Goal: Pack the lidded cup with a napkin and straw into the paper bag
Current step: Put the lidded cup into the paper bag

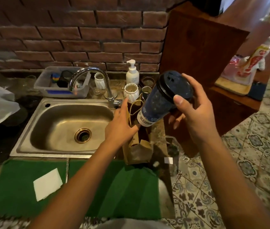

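Two bare hands work just to the right of the stainless steel sink (61, 123), which serves as the marker for everything here. The right hand (192, 111) grasps a dark blue paper cup with a black plastic lid (162, 98), thumb on the lid's rim and fingers curled beneath, holding it tilted in the air with its base pointing down toward the brown paper bag (137, 151). That bag lies on the counter just beside the sink's right edge, its mouth toward the brick wall and its twine handles raised. The left hand (122, 124) rests on the bag's near-sink side, forefinger stretched straight, thumb pressed to the paper. In front of the sink, on a green mat (117, 187), lies a folded white napkin (47, 184). Behind the sink stand a chrome tap (98, 76) and a white pump bottle (132, 73).
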{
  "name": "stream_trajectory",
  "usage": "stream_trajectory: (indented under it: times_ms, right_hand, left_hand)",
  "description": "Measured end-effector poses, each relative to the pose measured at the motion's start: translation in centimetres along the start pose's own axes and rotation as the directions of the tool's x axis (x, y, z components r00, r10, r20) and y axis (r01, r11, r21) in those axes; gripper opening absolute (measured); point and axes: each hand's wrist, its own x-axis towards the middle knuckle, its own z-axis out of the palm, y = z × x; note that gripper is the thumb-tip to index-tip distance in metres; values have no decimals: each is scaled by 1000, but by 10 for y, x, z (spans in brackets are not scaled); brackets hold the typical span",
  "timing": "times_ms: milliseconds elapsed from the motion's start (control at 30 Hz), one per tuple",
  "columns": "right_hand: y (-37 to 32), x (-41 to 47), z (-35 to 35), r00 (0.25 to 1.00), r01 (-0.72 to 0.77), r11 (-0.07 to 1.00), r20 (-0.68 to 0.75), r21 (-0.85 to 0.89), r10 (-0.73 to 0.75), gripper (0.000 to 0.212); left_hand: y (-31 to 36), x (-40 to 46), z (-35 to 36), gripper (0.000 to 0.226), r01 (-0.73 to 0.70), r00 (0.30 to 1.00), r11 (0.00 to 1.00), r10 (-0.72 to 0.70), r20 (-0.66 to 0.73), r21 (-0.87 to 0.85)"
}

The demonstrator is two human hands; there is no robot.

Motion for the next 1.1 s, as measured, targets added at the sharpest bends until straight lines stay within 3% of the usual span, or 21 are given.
stream_trajectory:
  times_ms: [100,333,533,867,1100]
  right_hand:
    - [4,6,-5,999,19,1000,31,6,-19,62]
    - [16,19,-1,999,-15,993,41,114,10,58]
    - [27,25,15,997,5,999,71,44,-8,63]
    - [50,40,32,991,35,956,137,-290,5,83]
    - [58,31,27,981,37,907,187,-419,47,87]
  left_hand:
    - [-2,-2,6,104,76,997,996,-77,-23,-42]
    - [-15,-1,8,86,242,965,907,-261,-9,-346]
    - [-21,-2,2,77,258,957,867,-291,-12,-426]
    - [-36,-11,0,72,221,970,839,-240,28,-497]
    - [-48,-30,1,65,62,998,846,-43,48,-529]
